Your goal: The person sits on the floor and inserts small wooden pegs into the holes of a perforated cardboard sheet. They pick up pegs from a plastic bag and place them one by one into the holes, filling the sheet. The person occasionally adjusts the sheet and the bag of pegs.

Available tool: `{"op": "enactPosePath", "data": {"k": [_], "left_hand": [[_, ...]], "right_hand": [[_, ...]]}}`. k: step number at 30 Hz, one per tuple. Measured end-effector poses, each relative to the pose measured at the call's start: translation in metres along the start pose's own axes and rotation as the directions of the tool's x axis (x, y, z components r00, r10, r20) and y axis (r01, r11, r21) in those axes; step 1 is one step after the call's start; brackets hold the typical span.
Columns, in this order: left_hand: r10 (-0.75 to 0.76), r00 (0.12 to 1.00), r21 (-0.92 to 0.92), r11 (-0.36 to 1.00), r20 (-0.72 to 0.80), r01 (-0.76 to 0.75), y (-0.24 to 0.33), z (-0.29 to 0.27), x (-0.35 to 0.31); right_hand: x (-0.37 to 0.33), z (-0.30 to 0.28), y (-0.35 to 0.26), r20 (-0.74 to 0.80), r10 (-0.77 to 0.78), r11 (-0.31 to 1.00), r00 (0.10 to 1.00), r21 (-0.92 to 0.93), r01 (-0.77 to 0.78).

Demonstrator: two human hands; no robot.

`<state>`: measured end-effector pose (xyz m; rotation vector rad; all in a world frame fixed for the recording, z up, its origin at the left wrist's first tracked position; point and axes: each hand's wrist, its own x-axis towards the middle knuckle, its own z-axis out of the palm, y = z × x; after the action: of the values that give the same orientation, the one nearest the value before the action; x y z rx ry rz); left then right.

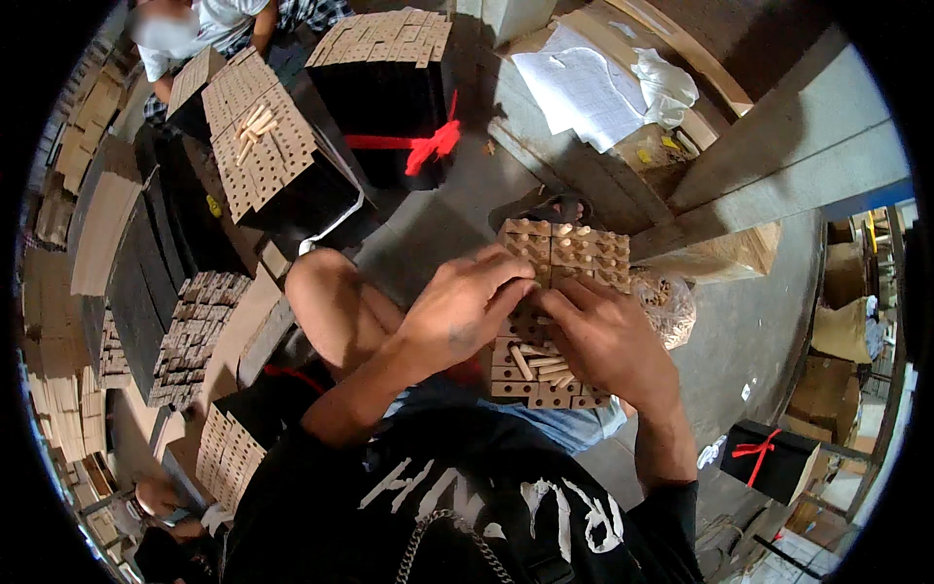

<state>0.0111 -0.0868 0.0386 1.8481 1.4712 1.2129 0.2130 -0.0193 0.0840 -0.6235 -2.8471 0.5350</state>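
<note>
Pale brown wooden blocks point(508, 388), drilled with rows of round holes, stand packed together just beyond the person's lap, slightly right of centre. Short wooden dowels point(569, 232) stand upright in holes across the far part of the top. A small pile of loose dowels point(553, 369) lies on the near part, close to the right hand point(611, 341).

The left hand point(463, 304) comes in from the left, its fingers bent and drawn close to the thumb over the middle of the blocks. The right hand faces it, fingers curled downward over the same area, the two sets of fingertips nearly meeting. Whether either hand grips a dowel cannot be told, since the fingertips are partly hidden.

Just right of the blocks sits a clear plastic bag point(671, 310) filled with more dowels. The person wears a black shirt point(428, 496) with white lettering and a metal chain.

Far left, a long black-sided stack point(282, 180) of drilled blocks carries another scatter of dowels; beside it, to its right, stands a black-sided bundle point(389, 102) tied with red ribbon. A co-worker in a white shirt point(222, 21) sits beyond. Far right lie white paper sheets point(579, 83).
</note>
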Motion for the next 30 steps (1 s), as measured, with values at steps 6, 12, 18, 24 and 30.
{"op": "enactPosePath", "data": {"k": [6, 12, 18, 24, 30], "left_hand": [[0.025, 0.968, 0.269, 0.959, 0.251, -0.094, 0.005, -0.005, 0.013], [0.256, 0.833, 0.483, 0.715, 0.491, -0.505, 0.015, -0.001, 0.035], [0.341, 0.852, 0.385, 0.781, 0.397, -0.492, -0.002, 0.010, 0.038], [0.326, 0.914, 0.279, 0.879, 0.240, -0.386, -0.005, 0.035, 0.022], [0.330, 0.938, 0.290, 0.913, -0.108, -0.288, -0.008, 0.031, 0.021]], "right_hand": [[-0.028, -0.002, 0.026, -0.281, 0.213, 0.937, 0.936, 0.330, -0.114], [-0.038, 0.024, 0.025, -0.325, 0.578, 0.677, 0.749, 0.704, -0.216], [-0.031, 0.038, 0.025, -0.418, 0.558, 0.745, 0.717, 0.632, -0.212], [-0.024, 0.042, 0.025, -0.507, 0.492, 0.803, 0.708, 0.579, -0.143], [-0.021, 0.039, 0.024, -0.504, 0.460, 0.829, 0.731, 0.538, -0.151]]}}
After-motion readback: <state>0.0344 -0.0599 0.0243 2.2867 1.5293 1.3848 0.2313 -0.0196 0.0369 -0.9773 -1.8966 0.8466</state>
